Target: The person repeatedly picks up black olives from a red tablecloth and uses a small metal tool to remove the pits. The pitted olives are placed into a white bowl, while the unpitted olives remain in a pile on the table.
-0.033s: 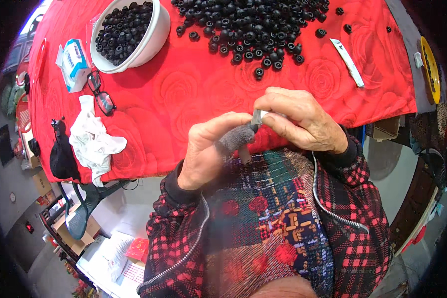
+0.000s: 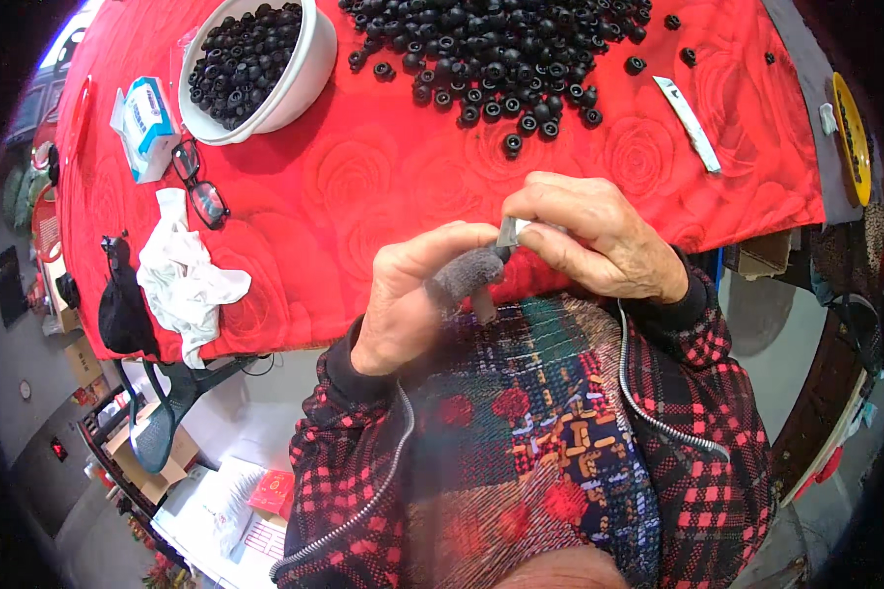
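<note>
My right hand [image 2: 604, 240] pinches a small flat metal blade [image 2: 507, 232], with a bit of white showing at the fingertips. The blade's lower end meets a small black part [image 2: 502, 252] held in my left hand [image 2: 398, 290]. A fuzzy grey finger cover [image 2: 467, 275] wraps one finger of that hand. Both hands meet just above the table's near edge, close to my body. Most of the black part is hidden by fingers. Beyond my hands lies a large pile of similar round black parts [image 2: 496, 69], several of them with a hole showing.
On the red cloth [image 2: 344, 245] stands a white bowl [image 2: 314, 74] of black parts. To the left are a tissue pack [image 2: 147, 128], eyeglasses [image 2: 201, 187], a white cloth [image 2: 182, 275] and a black item [image 2: 123, 309]. A slim white packet [image 2: 688, 126] lies right; a yellow plate [image 2: 852, 137] sits beyond.
</note>
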The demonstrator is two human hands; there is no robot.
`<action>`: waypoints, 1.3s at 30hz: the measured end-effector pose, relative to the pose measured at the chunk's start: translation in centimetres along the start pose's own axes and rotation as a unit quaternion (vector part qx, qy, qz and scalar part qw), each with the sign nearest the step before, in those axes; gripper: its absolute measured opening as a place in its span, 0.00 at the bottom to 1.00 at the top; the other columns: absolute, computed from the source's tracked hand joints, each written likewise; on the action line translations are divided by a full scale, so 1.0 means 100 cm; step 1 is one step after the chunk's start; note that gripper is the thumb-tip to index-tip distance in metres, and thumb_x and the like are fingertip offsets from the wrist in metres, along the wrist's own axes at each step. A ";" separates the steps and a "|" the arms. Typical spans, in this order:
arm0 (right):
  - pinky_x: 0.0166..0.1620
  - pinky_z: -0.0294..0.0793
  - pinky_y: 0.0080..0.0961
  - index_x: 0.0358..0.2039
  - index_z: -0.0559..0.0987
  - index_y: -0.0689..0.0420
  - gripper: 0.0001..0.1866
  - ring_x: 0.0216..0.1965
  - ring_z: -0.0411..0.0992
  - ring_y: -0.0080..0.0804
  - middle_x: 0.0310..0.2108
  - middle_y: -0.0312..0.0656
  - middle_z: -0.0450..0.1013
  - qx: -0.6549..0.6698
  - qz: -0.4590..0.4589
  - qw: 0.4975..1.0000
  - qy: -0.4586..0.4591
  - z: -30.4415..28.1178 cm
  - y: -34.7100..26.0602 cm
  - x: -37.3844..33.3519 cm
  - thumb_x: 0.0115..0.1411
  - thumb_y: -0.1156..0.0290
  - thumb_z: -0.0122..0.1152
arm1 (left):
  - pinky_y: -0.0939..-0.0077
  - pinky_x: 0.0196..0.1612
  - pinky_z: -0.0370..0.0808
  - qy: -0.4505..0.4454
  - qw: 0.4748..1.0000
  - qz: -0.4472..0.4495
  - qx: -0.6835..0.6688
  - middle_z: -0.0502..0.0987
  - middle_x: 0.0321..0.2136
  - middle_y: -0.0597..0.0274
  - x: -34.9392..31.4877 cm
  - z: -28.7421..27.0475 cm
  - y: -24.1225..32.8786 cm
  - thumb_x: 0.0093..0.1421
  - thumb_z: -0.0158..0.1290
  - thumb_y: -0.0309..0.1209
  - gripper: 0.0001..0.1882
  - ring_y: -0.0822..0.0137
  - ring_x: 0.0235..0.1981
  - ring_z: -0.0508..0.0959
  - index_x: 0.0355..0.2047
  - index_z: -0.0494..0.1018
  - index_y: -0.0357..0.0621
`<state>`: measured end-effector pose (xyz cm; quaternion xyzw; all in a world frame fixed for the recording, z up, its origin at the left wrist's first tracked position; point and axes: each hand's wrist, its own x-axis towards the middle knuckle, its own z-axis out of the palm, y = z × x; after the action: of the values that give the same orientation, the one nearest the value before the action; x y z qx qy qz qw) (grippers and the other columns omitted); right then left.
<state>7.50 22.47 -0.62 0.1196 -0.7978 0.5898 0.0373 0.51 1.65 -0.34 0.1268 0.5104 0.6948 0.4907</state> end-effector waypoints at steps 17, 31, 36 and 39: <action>0.30 0.64 0.32 0.35 0.74 0.63 0.06 0.26 0.68 0.40 0.24 0.44 0.66 0.023 -0.007 0.999 -0.038 -0.005 0.015 0.001 0.58 0.74 0.54 | 0.79 0.28 0.73 0.013 0.998 -0.037 -0.048 0.77 0.32 0.61 0.004 -0.002 -0.004 0.62 0.51 0.27 0.13 0.72 0.25 0.76 0.45 0.74 0.34; 0.29 0.69 0.32 0.37 0.74 0.59 0.10 0.26 0.71 0.42 0.27 0.45 0.70 0.021 -0.012 1.000 -0.009 -0.001 -0.004 -0.010 0.55 0.70 0.60 | 0.76 0.20 0.74 0.075 0.987 -0.022 -0.139 0.72 0.25 0.62 0.016 -0.003 -0.005 0.62 0.51 0.34 0.16 0.70 0.20 0.74 0.43 0.71 0.31; 0.26 0.64 0.27 0.41 0.76 0.63 0.18 0.24 0.67 0.32 0.25 0.41 0.69 -0.068 -0.082 0.988 0.108 0.006 -0.005 -0.001 0.47 0.77 0.64 | 0.78 0.24 0.76 0.030 0.989 -0.006 -0.142 0.75 0.29 0.61 0.007 -0.005 -0.006 0.63 0.48 0.30 0.14 0.72 0.25 0.75 0.45 0.71 0.32; 0.26 0.67 0.30 0.40 0.75 0.62 0.18 0.23 0.69 0.37 0.24 0.43 0.69 -0.079 -0.106 0.985 0.108 0.021 -0.002 0.006 0.44 0.78 0.63 | 0.79 0.26 0.77 -0.001 0.986 0.000 -0.164 0.76 0.30 0.61 0.004 -0.004 -0.006 0.63 0.47 0.27 0.13 0.75 0.27 0.76 0.46 0.71 0.32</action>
<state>7.11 20.34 -0.88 0.1357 -0.8159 0.5271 0.1952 0.40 1.71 -1.11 0.0454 0.3891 0.7691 0.5050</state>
